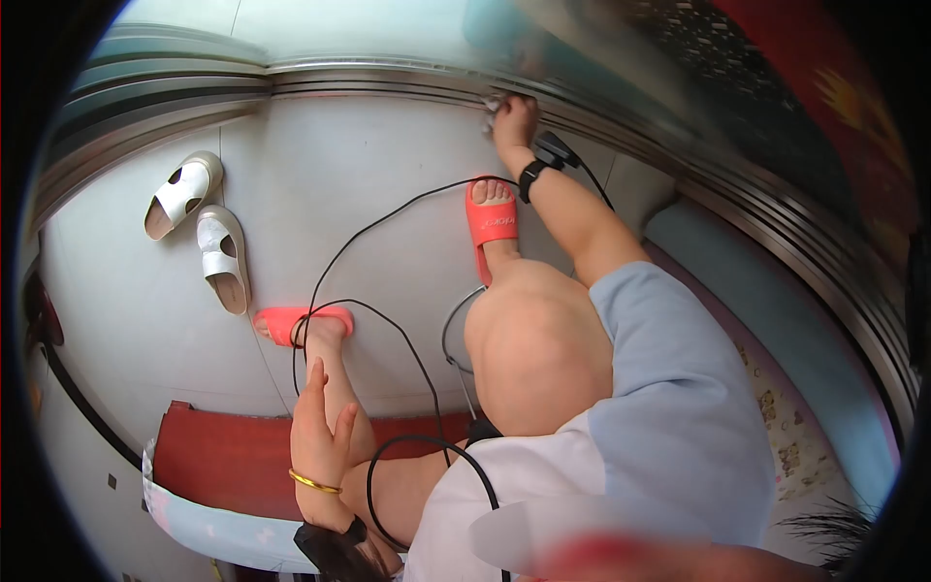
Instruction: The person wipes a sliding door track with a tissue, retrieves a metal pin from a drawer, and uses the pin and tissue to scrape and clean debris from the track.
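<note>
My right hand is closed around a crumpled greyish-white cloth or tissue. It presses low against the metal door track at the foot of the glass panel. My left hand, with a gold bangle at its wrist, rests by my left leg. Its fingers are stretched out and hold nothing. Each wrist carries a strap with a black device, and a thin black cable loops between my legs and across the floor.
White shoes stand on the pale tiled floor at left. Red slippers are on my feet. A dark red panel or mat with a light blue edge lies behind my left leg. Further metal rails curve along the right.
</note>
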A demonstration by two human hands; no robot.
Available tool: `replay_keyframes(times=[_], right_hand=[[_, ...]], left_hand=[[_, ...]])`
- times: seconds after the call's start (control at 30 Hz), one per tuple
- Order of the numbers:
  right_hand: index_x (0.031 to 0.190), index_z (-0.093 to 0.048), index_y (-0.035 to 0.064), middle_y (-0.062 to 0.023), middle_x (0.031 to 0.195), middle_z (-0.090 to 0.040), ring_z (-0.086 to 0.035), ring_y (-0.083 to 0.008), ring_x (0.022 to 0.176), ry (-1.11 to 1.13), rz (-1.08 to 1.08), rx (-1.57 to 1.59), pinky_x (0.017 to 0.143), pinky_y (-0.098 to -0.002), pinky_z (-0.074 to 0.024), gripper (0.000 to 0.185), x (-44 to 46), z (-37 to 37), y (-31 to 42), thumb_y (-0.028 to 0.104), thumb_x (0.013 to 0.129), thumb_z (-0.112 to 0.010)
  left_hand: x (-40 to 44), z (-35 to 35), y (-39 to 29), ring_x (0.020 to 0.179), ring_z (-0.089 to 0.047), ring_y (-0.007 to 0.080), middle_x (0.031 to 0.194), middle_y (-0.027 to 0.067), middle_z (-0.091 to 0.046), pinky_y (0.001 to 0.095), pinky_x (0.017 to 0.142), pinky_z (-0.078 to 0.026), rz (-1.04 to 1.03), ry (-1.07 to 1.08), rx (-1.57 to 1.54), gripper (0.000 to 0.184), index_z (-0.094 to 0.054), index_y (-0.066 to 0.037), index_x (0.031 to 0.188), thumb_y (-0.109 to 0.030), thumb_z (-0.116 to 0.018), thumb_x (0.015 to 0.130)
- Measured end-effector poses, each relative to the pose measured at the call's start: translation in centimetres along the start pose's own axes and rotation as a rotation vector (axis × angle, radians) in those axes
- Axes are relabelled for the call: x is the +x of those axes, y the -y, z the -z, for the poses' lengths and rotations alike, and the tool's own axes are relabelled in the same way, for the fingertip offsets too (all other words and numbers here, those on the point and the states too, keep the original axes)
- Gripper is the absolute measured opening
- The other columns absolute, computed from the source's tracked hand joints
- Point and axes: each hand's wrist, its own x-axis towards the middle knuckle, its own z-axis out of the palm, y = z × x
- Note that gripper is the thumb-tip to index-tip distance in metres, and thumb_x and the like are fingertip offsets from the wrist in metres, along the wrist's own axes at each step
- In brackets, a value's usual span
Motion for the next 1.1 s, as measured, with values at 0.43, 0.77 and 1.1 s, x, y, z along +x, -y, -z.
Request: replay_keyframes(times=[0.43, 0.77, 1.1], right_hand=[[0.087, -0.058, 0.0034, -0.0102, 0.089, -0.053, -0.052, -0.0285, 0.085, 0.289, 0.797, 0.395, 0.072, -0.0339, -0.0453, 0.019, 0.2, -3.3, 16.6, -0.001, 0.069, -0.054], [0.083, -0.059, 0.0021, -0.0093, 0.092, -0.054, -0.055, -0.023, 0.09, 0.365, 0.984, 0.0, 0.07, -0.0335, -0.0481, 0.014, -0.9, -8.4, 22.8, 0.008, 0.074, -0.05], [0.098, -0.057, 0.0037, -0.0103, 0.101, -0.056, -0.055, -0.0278, 0.091, 0.259, 0.862, -0.04, 0.073, -0.0362, -0.0473, 0.025, 0.5, 2.7, 0.5, 0.008, 0.075, -0.047]], left_hand=[[0.0, -0.3, 0.9, 0.099, -0.05, 0.0358, 0.11, 0.02, -0.052, 0.0382, 0.082, -0.042, -0.052, -0.064, 0.004, 0.063, -0.036, -0.002, 0.128, -0.01, -0.065, 0.073], [-0.3, -0.4, 1.3, 0.103, -0.05, 0.0347, 0.113, 0.0202, -0.051, 0.0384, 0.085, -0.042, 0.0, -0.004, -0.009, 0.063, -0.034, -0.004, 0.13, -0.012, -0.063, 0.075], [-0.3, -0.6, 0.8, 0.106, -0.05, 0.0328, 0.116, 0.021, -0.049, 0.038, 0.085, -0.042, 0.026, -0.004, -0.041, 0.061, -0.032, -0.002, 0.131, -0.01, -0.06, 0.077]])
